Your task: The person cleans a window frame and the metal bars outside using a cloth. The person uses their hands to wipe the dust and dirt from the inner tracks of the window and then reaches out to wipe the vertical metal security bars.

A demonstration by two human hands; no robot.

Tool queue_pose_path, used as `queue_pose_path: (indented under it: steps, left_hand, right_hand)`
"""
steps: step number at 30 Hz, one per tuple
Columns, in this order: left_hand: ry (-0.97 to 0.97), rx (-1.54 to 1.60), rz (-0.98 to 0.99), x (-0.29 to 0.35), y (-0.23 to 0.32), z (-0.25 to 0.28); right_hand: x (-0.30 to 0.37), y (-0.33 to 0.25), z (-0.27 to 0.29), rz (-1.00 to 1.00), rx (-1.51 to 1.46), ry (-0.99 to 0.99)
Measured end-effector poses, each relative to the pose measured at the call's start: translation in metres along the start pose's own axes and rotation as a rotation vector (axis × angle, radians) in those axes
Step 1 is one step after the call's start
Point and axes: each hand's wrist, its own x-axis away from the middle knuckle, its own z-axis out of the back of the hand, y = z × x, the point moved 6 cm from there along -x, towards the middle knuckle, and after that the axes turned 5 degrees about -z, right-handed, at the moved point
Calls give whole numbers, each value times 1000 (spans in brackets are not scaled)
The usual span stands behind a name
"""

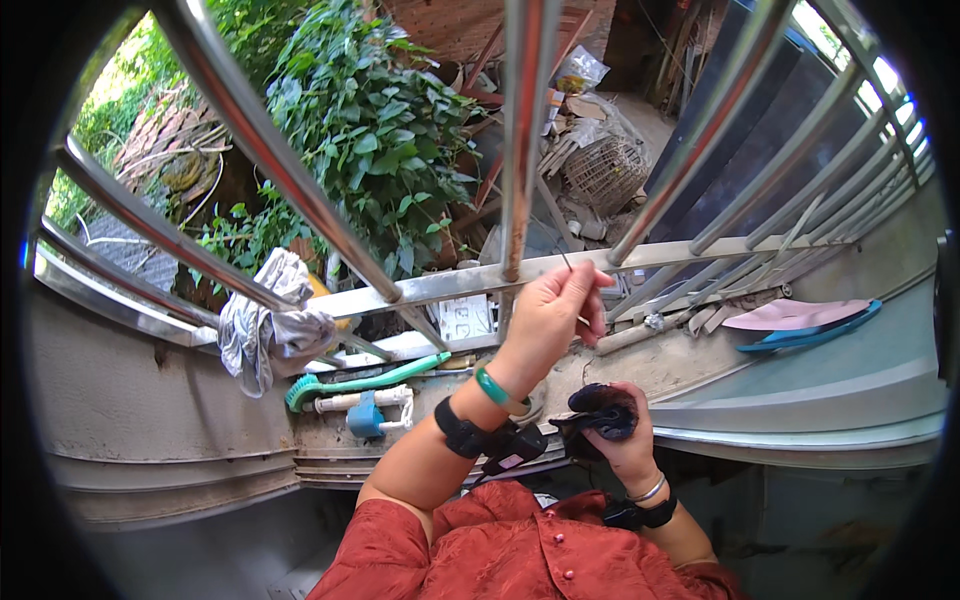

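1. red shirt [540, 550]: buttoned, at the lower edge, nearest of all.
2. right hand [632, 445]: fingers closed around a black cloth item [608, 408], folded and bunched, held above the near side of the sill.
3. left hand [558, 310]: thumb and fingertips pinched on a thin dark strand [567, 262], upright; green bangle [497, 392] and black strap [458, 430] on the same arm.
4. window sill [655, 362]: pale, dirt-stained, running the width of the view.
5. green brush [385, 376]: long-handled, lying on the sill at left; just beside it, a white fitting with a blue part [365, 415].
6. pink piece [795, 314]: flat, overlying a blue piece [815, 340], at the right end.
7. grey cloth [265, 320]: crumpled, draped over the bars at left.
8. metal bars [522, 140]: slanting, joined by a crossrail [450, 308], standing between sill and yard; contact with the left hand cannot be told.
9. yard, beyond: leafy plant [370, 140] at left; lattice basket [605, 170] amid rubble; brick wall [430, 30] farthest.
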Motion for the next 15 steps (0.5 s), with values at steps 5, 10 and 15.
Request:
queue_pose_path:
  steps: [5, 10, 15]
  left_hand:
    - [178, -128, -359, -25, 40, -5]
    - [467, -791, -625, -49, 46, 8]
    - [497, -1186, -581, -67, 43, 5]
  right_hand:
    - [-2, 4, 0, 57, -53, -69]
    - [2, -8, -4, 86, -68, -116]
    - [4, -2, 2, 46, -117, -139]
